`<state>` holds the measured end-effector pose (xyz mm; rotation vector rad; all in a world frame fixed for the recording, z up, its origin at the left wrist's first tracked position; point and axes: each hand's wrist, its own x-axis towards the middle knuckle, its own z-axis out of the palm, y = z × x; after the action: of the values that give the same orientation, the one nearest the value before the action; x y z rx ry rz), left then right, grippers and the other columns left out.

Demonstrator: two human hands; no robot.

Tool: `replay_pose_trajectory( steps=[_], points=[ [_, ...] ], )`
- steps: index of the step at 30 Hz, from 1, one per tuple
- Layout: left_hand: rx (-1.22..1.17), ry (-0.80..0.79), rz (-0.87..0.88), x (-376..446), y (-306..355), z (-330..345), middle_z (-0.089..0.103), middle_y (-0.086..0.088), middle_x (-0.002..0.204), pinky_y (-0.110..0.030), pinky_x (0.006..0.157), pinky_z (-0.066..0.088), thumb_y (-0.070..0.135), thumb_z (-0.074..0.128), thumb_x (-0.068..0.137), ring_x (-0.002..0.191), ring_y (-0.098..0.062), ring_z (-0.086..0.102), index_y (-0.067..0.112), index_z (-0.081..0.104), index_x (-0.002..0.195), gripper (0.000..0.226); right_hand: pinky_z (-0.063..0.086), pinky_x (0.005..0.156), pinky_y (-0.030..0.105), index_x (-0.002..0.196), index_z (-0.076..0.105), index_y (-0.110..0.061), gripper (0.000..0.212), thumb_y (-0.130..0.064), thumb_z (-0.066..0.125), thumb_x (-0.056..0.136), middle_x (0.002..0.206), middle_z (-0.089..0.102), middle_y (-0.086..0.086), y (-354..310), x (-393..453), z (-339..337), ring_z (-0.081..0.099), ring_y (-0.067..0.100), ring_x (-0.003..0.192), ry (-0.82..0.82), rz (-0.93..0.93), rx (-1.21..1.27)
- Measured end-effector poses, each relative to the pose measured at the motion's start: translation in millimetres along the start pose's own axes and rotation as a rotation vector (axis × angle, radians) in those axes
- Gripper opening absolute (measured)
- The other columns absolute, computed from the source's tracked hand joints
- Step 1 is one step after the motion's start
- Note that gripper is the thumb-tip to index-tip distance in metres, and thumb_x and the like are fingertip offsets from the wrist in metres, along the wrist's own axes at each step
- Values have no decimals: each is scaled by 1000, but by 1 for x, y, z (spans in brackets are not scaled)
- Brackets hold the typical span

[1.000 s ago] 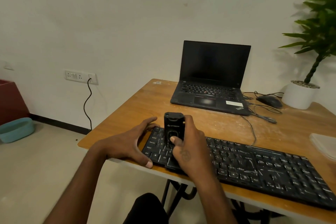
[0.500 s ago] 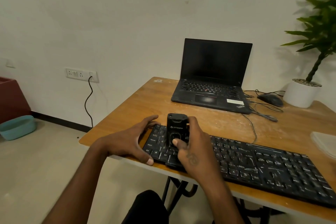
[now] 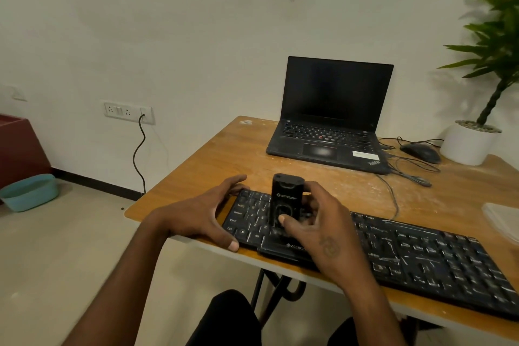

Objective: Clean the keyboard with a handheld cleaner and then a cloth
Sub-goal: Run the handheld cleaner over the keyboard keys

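At the lower centre of the frame, the right hand [image 3: 317,230] grips the black handheld cleaner [image 3: 286,199] upright on the left end of the keyboard [image 3: 421,258]. The left hand [image 3: 202,213], fingers spread, holds the keyboard's left edge on the bench [image 3: 213,160].

We see a black keyboard [image 3: 393,250] with white legends, a black handheld cleaner [image 3: 285,199], a black ThinkPad laptop [image 3: 331,121] on the orange-brown wooden table [image 3: 224,154], a white plant pot [image 3: 469,146], a teal basin [image 3: 31,191].
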<state>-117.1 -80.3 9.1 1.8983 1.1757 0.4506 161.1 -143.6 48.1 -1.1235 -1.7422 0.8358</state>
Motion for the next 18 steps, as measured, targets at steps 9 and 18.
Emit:
replay_pose_trajectory(
  steps=[9,18],
  points=[
    [8,-7,3,1,0,-1,31,30,155,-17,108,47,24,98,72,140,2,42,57,6,159,131,55,69,16,120,64,-24,48,-4,79,80,104,74,-5,16,-6,-32,73,5,86,25,67,150],
    [7,0,-1,1,1,0,31,31,152,-12,103,48,22,97,72,136,8,43,54,6,161,131,58,80,29,117,69,-24,42,-5,79,80,106,74,-12,7,4,7,71,7,96,-10,56,200]
  ],
)
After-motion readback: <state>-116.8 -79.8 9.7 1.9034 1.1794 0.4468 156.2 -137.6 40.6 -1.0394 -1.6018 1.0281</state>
